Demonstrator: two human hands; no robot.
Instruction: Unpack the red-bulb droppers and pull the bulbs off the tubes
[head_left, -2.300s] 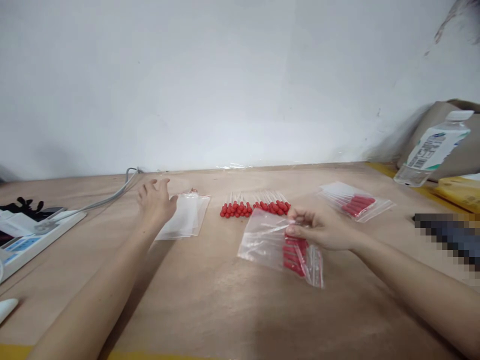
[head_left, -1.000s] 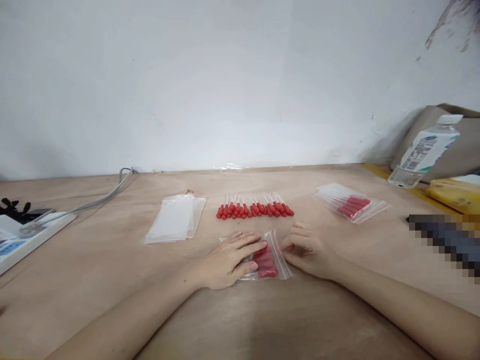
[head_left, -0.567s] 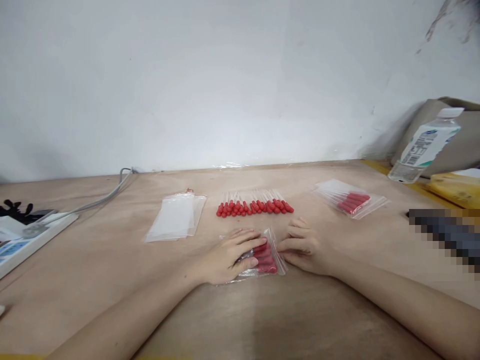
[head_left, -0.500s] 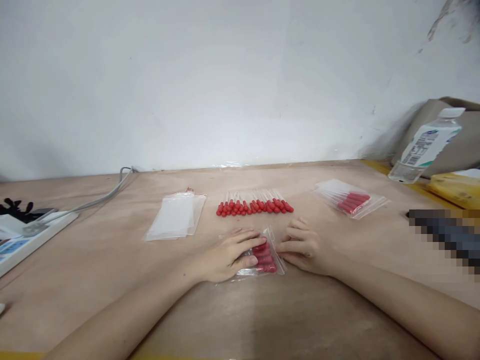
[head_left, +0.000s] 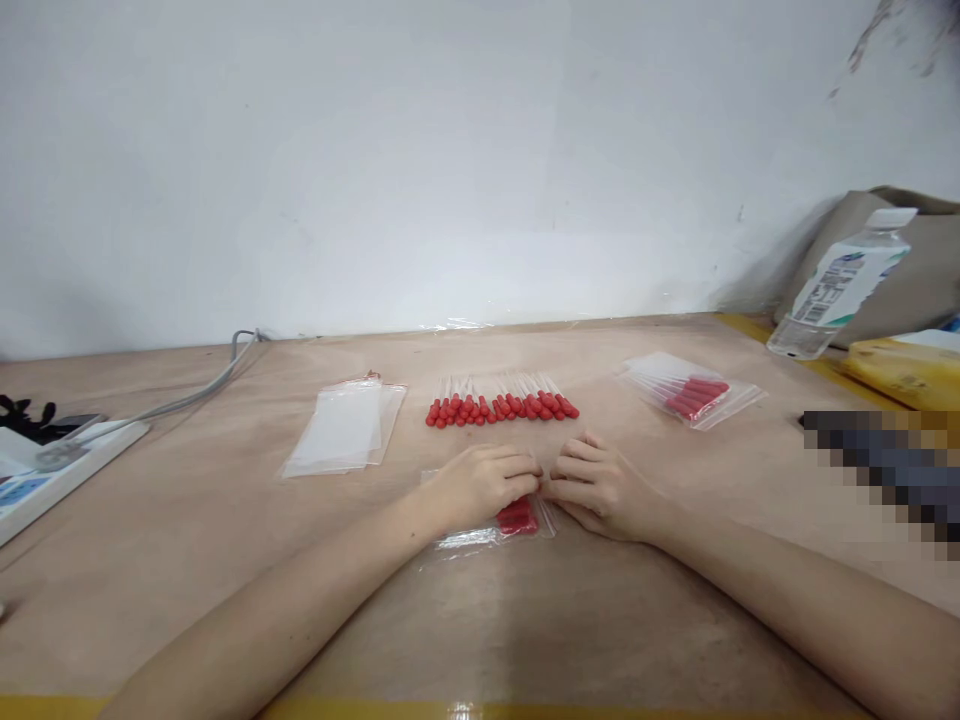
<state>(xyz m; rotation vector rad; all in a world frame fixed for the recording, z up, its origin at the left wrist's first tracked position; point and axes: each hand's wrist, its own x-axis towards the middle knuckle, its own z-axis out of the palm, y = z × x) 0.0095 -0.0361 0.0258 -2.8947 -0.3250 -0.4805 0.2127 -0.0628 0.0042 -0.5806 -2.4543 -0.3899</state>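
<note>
A clear zip-lock bag (head_left: 517, 517) lies flat on the table, its mouth towards the right, with several red-handled tools inside. My left hand (head_left: 484, 487) rests over the bag, fingers bent and closed at its mouth edge. My right hand (head_left: 592, 488) pinches the same edge from the right; its fingertips almost meet those of the left. Much of the bag is under my hands. Behind them, a row of loose tools with red handles (head_left: 502, 406) and thin pale shafts lies side by side. What kind of tool they are I cannot make out.
Flat clear bags (head_left: 334, 430) are stacked at the left. A filled bag (head_left: 694, 392) lies at the right. Further right are a water bottle (head_left: 840, 285), a grey-brown box (head_left: 922, 265) and a yellow packet (head_left: 900, 370). A power strip (head_left: 82, 470) with a cable sits far left.
My left hand has moved right and curled its fingers, from lying on the red handles to the bag's mouth. The right hand stays at that edge. The view has shifted slightly.
</note>
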